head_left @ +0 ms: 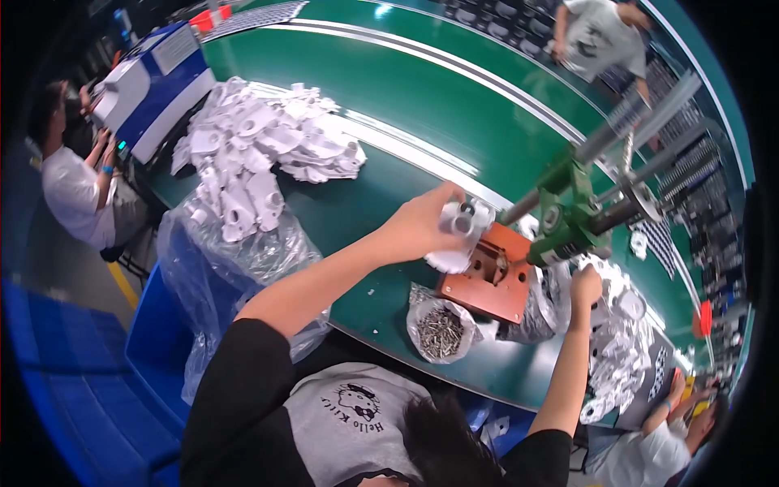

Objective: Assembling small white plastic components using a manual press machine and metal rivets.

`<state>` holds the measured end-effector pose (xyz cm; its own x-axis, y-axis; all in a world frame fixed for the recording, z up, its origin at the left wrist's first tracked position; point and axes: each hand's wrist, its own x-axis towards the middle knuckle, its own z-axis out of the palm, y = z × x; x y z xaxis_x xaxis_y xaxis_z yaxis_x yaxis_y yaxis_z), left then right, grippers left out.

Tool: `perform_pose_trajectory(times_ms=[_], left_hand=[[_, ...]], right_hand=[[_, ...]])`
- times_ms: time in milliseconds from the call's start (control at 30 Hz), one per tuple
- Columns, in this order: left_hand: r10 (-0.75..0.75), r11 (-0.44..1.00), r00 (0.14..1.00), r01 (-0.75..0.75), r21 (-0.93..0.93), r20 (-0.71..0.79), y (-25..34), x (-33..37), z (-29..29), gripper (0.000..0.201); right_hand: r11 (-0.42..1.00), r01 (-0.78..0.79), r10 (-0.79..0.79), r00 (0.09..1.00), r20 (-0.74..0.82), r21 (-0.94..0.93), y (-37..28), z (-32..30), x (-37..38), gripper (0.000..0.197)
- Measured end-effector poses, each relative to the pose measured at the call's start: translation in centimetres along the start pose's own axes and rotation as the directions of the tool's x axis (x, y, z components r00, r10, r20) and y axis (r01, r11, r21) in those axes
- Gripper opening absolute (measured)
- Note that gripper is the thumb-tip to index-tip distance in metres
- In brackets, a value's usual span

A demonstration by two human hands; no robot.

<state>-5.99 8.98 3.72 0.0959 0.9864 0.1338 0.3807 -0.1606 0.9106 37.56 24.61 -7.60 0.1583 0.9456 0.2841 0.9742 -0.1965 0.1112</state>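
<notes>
My left hand [422,223] is closed round a white plastic part [456,237] with a round opening, held up beside the far left corner of an orange fixture block [495,280]. Over the block stands a green hand press [568,213] with metal bars. To the right of the press, my right hand [586,286] has its fingers curled in, at the edge of a pile of white parts [621,349]; what it grips, if anything, is hidden. In front of the block sits a clear bag of small metal pins [441,331]. A bag of dark small pieces [544,308] lies right of the block.
A large heap of white parts [260,142] lies at the left, partly over a plastic bag [235,268] in a blue bin [154,325]. A blue and white machine [154,85] stands at the far left. Several people work nearby. A green conveyor [389,73] runs behind.
</notes>
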Motion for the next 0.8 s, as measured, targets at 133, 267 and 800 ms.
perform_pose_trajectory(times_ms=[133,267,800], left_hand=[[0.027,0.999,0.939,-0.038,-0.024,-0.343,-6.9,6.2,0.7,0.059],[-0.121,0.99,0.887,0.076,-0.118,-0.446,-10.9,11.0,1.5,0.055],[-0.29,0.201,0.875,0.452,0.869,-0.388,-13.4,6.6,-17.4,0.028]], right_hand=[[0.997,-0.075,0.076,0.987,-0.14,0.016,-0.3,-0.4,-0.4,0.019],[0.981,-0.024,0.07,0.97,-0.233,0.193,-0.9,-2.7,0.1,0.02],[-0.137,-0.314,0.114,0.937,0.329,0.94,4.5,-5.1,-6.6,0.015]])
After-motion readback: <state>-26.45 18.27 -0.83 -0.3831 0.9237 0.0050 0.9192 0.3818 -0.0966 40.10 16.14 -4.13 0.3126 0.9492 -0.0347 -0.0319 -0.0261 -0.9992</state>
